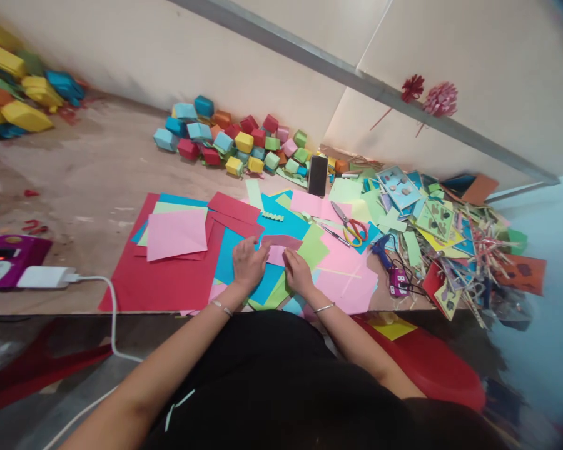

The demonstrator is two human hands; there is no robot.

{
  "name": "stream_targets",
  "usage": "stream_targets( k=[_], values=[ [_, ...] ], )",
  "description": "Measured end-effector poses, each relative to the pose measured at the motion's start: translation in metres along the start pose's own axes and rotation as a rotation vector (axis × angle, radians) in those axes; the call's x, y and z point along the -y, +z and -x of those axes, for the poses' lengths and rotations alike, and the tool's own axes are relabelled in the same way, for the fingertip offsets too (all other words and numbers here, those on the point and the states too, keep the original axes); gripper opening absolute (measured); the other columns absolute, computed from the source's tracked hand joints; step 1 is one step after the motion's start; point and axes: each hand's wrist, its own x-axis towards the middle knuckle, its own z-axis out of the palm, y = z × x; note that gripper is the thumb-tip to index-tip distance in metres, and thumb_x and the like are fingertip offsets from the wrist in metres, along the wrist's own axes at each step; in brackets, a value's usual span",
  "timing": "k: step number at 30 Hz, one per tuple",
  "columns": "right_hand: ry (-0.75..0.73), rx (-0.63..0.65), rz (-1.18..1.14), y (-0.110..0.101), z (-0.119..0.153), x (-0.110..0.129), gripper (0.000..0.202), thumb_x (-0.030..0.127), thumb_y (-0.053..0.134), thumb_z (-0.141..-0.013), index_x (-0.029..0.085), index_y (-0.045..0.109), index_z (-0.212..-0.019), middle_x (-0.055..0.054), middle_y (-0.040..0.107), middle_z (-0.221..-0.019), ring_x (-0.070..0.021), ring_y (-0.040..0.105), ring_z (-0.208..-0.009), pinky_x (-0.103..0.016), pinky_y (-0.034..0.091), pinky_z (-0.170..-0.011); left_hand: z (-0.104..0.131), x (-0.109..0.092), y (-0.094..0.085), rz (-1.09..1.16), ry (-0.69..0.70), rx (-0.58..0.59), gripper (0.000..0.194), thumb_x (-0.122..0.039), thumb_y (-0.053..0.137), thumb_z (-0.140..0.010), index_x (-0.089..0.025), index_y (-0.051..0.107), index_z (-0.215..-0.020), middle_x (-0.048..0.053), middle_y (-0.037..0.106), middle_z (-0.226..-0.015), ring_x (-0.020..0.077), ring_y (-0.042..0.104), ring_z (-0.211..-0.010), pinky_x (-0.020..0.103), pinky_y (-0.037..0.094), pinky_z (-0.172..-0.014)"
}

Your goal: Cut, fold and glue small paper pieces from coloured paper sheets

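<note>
Between my two hands is a folded strip of pink paper (278, 254), its back flap standing up in shade. My left hand (249, 262) pinches its left end, and my right hand (298, 270) grips the right end between thumb and fingers. Beneath them lie blue paper (229, 256) and green paper (315, 249). A zigzag-cut pale green strip (272, 216) rests just beyond the hands. To the right are scissors (349, 224) with red and yellow handles and a pen (335, 235). Pink sheets (347, 281) spread beside my right hand.
Left of me, stacked coloured sheets (177, 234) lie on red paper (122, 275). Small folded paper boxes (225, 140) line the wall near a phone (318, 176). A blue glue gun (381, 250), scraps and cards (434, 219) crowd the right. A white cable (110, 300) hangs over the table edge.
</note>
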Motion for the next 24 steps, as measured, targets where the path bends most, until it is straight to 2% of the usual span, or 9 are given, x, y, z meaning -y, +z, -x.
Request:
stream_targets(
  k=[2, 3, 5, 8, 11, 16, 20, 24],
  values=[
    [0.007, 0.058, -0.044, -0.003, -0.007, -0.004, 0.057, 0.011, 0.047, -0.086, 0.016, 0.048, -0.142, -0.017, 0.056, -0.139, -0.0254, 0.051, -0.131, -0.046, 0.045, -0.11, -0.008, 0.001, 0.009, 0.02, 0.048, 0.043, 0.025, -0.027, 0.051, -0.095, -0.022, 0.075, -0.091, 0.014, 0.067, -0.097, 0.0307, 0.06, -0.094, 0.046, 0.043, -0.082],
    [-0.005, 0.077, -0.049, -0.006, -0.01, -0.006, 0.056, 0.011, 0.049, -0.085, 0.017, 0.05, -0.141, -0.016, 0.057, -0.138, -0.0247, 0.052, -0.129, -0.045, 0.045, -0.109, -0.011, 0.003, 0.014, 0.036, 0.084, 0.069, 0.024, -0.027, 0.052, -0.094, -0.023, 0.075, -0.088, 0.012, 0.068, -0.096, 0.0287, 0.06, -0.092, 0.044, 0.044, -0.081],
    [-0.027, 0.1, -0.058, -0.013, -0.013, -0.01, 0.054, 0.014, 0.055, -0.083, 0.018, 0.054, -0.137, -0.015, 0.057, -0.136, -0.0243, 0.053, -0.128, -0.043, 0.046, -0.108, -0.015, 0.007, 0.021, 0.068, 0.146, 0.106, 0.02, -0.026, 0.056, -0.093, -0.024, 0.075, -0.093, 0.011, 0.069, -0.104, 0.0272, 0.061, -0.097, 0.041, 0.046, -0.083],
    [-0.051, 0.112, -0.013, -0.025, -0.01, -0.014, 0.054, 0.021, 0.064, -0.081, 0.017, 0.056, -0.134, -0.016, 0.057, -0.136, -0.0274, 0.053, -0.124, -0.045, 0.047, -0.103, -0.014, 0.012, 0.026, 0.103, 0.187, 0.127, 0.023, -0.026, 0.055, -0.093, -0.024, 0.073, -0.107, 0.013, 0.067, -0.119, 0.0284, 0.059, -0.108, 0.042, 0.046, -0.089],
    [-0.091, 0.062, 0.162, -0.033, -0.003, -0.017, 0.05, 0.026, 0.068, -0.083, 0.017, 0.059, -0.131, -0.017, 0.06, -0.133, -0.0283, 0.058, -0.115, -0.043, 0.05, -0.092, -0.011, 0.016, 0.026, 0.125, 0.194, 0.135, 0.027, -0.027, 0.052, -0.095, -0.023, 0.073, -0.11, 0.013, 0.066, -0.122, 0.0287, 0.059, -0.111, 0.044, 0.046, -0.093],
    [-0.089, -0.033, 0.308, -0.028, 0.001, -0.02, 0.023, 0.023, 0.052, -0.098, 0.023, 0.07, -0.113, -0.009, 0.071, -0.118, -0.0209, 0.061, -0.107, -0.033, 0.045, -0.085, -0.012, 0.018, 0.024, 0.144, 0.196, 0.148, 0.027, -0.029, 0.052, -0.094, -0.023, 0.073, -0.11, 0.012, 0.066, -0.121, 0.0281, 0.06, -0.11, 0.044, 0.047, -0.093],
    [-0.12, -0.018, 0.323, -0.025, -0.005, -0.021, 0.02, 0.024, 0.055, -0.098, 0.027, 0.074, -0.095, -0.004, 0.073, -0.114, -0.0185, 0.06, -0.106, -0.031, 0.04, -0.084, -0.011, 0.016, 0.019, 0.143, 0.204, 0.156, 0.029, -0.035, 0.056, -0.091, -0.021, 0.071, -0.112, 0.013, 0.065, -0.123, 0.03, 0.059, -0.113, 0.045, 0.046, -0.094],
    [-0.221, 0.032, 0.311, -0.035, -0.013, -0.021, 0.018, 0.026, 0.056, -0.098, 0.03, 0.074, -0.101, -0.001, 0.073, -0.119, -0.017, 0.057, -0.112, -0.031, 0.037, -0.09, -0.01, 0.013, 0.015, 0.128, 0.207, 0.165, 0.026, -0.033, 0.055, -0.091, -0.02, 0.069, -0.109, 0.014, 0.065, -0.125, 0.0306, 0.058, -0.114, 0.046, 0.045, -0.094]
  ],
)
